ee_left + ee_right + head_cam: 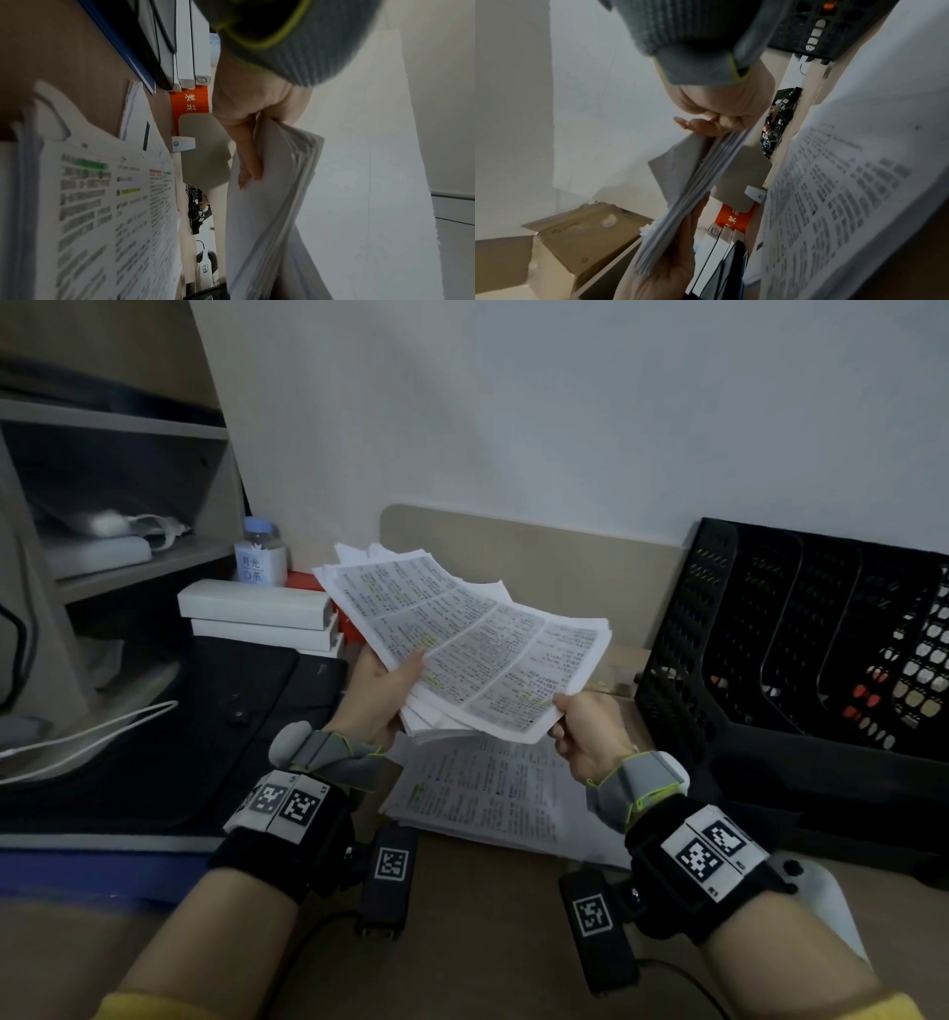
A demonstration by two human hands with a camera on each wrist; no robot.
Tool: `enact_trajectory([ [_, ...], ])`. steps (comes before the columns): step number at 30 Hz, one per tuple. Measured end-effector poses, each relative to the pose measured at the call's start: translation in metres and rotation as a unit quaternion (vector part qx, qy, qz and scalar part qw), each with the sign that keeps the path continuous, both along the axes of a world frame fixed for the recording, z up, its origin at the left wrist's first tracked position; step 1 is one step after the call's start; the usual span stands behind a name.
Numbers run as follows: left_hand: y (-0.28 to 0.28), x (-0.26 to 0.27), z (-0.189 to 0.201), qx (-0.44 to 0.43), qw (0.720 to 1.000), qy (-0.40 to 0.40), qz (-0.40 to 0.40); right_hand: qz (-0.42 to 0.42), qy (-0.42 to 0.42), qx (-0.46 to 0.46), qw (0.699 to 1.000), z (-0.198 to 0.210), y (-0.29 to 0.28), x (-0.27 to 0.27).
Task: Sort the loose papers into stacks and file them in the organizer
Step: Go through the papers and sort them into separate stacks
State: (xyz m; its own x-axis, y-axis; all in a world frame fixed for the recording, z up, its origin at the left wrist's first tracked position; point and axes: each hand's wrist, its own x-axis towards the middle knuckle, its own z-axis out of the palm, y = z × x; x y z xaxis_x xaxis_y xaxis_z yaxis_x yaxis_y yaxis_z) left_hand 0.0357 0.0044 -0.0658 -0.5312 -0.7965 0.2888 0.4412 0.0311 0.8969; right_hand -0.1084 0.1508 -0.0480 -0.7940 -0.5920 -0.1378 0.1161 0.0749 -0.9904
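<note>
While both hands point(382, 683) point(583, 726) grip the paper stack point(462, 634), only the right wrist view shows its layered edge point(680, 203).

Black organizer point(801, 654) blocks the desk's point(493, 916) right rear corner; its slots open toward the front. White boxes point(259, 616), a bottle point(261, 554) and a shelf unit point(118, 505) crowd the left rear, dark mat point(154, 726) along the left edge. Printed sheets point(482, 793) lie flat mid-desk, below the held stack of papers point(462, 644) (both hands up there). Bare desk at the front edge gives passage; a low gap stays between sheets and organizer.
</note>
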Motion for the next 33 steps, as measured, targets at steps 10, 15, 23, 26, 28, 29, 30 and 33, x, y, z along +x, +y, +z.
enact_trajectory([
  [10,-0.017,0.004,-0.004,0.029,0.997,0.033,0.065,0.119,-0.013,0.045,0.992,0.007,0.006,0.007],
  [15,-0.02,0.008,-0.002,0.013,0.998,0.034,0.057,0.056,-0.015,0.073,0.996,0.004,0.009,-0.014],
  [23,-0.017,0.021,0.012,-0.093,0.994,-0.041,0.043,-0.015,0.066,0.081,0.994,-0.018,0.02,-0.055],
  [26,-0.01,0.022,0.017,-0.133,0.989,-0.069,0.02,0.036,0.108,0.087,0.99,-0.014,0.018,-0.055],
  [28,-0.006,0.021,0.018,-0.155,0.984,-0.088,-0.008,0.087,0.103,0.092,0.987,-0.011,0.015,-0.052],
  [29,-0.004,0.021,0.018,-0.164,0.982,-0.093,-0.026,0.115,0.085,0.079,0.987,-0.011,0.012,-0.052],
  [30,-0.002,0.021,0.018,-0.17,0.98,-0.094,-0.043,0.141,0.056,0.05,0.987,-0.011,0.01,-0.051],
  [33,0.004,0.02,0.02,-0.186,0.976,-0.088,-0.072,0.149,0.004,-0.077,0.986,-0.01,0.006,-0.044],
])
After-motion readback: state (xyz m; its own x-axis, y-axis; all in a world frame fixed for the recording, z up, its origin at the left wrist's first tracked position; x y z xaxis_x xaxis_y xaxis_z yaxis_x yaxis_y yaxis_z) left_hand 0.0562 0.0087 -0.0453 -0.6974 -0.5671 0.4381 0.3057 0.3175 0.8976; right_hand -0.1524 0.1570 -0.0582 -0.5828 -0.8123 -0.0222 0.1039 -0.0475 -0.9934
